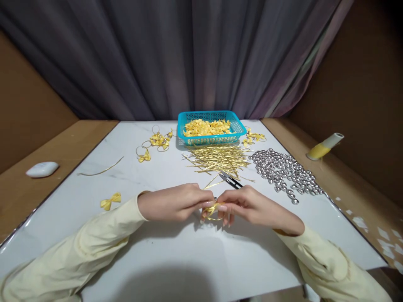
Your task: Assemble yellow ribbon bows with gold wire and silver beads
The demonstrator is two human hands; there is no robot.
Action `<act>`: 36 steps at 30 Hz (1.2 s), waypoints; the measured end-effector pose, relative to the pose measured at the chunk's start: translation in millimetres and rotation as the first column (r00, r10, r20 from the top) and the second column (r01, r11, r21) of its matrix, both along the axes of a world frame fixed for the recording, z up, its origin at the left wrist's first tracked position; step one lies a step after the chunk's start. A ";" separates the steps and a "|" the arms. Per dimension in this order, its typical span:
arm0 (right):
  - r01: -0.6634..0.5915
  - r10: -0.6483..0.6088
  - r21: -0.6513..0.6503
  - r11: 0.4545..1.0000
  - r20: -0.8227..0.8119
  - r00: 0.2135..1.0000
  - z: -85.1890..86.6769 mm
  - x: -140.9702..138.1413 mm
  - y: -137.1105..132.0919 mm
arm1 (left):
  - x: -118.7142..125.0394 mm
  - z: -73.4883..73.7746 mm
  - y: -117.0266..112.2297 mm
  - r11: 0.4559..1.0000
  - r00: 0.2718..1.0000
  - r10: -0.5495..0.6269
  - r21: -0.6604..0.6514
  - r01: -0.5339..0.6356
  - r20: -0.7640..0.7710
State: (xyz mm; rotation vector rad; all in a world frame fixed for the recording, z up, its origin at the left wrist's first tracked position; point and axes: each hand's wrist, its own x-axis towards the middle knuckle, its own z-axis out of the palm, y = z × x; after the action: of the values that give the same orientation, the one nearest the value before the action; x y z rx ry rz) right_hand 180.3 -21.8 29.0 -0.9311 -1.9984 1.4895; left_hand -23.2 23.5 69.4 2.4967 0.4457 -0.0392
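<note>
Over the middle of the white table my left hand [189,202] and my right hand [242,205] meet, fingertips pinched on a small yellow ribbon bow [211,209]. A loop of gold cord hangs from the bow, and a silver bead [215,199] shows just above it. The fingers partly cover the bow and cord. Just beyond my right hand lie black thread snips [231,180], next to a pile of gold cords [220,159]. A loose yellow bow [111,201] rests left of my left forearm.
A blue basket [211,140] of yellow bows stands at the back. Looped bows [160,140] lie to its left, more bows [254,136] to its right. Silver beads [280,170] spread at right, near a yellow-and-white spool [324,147]. A single cord [102,171] and a white object [42,169] are at left.
</note>
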 end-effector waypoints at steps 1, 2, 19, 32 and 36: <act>-0.019 0.018 0.026 0.999 0.020 1.000 0.7 0.4 0.0 | 0.1 0.1 0.1 1.000 1.000 0.004 -0.004 -0.004 -0.001; -0.032 0.031 0.047 0.998 0.035 0.999 1.3 0.7 -0.1 | 0.2 0.3 0.2 1.000 1.000 0.012 -0.016 -0.012 -0.007; -0.226 0.192 0.179 0.958 0.191 0.963 7.7 5.2 2.0 | 1.0 -0.5 3.1 0.951 0.999 0.003 -0.310 0.010 0.041; -0.243 0.197 0.209 0.947 0.215 0.956 6.5 5.5 2.7 | 1.4 -3.8 4.0 0.826 0.999 0.037 -0.562 -0.042 -0.019; -0.217 0.186 0.174 0.961 0.179 0.966 6.0 6.4 2.2 | 0.8 -5.0 4.9 0.794 0.997 0.068 -0.603 -0.071 -0.027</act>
State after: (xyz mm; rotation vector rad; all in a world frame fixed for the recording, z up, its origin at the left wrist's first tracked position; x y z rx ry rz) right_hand 186.7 -19.6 35.0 -0.8089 -2.3694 1.3280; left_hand -22.5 28.4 64.4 1.8425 0.4418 -0.1363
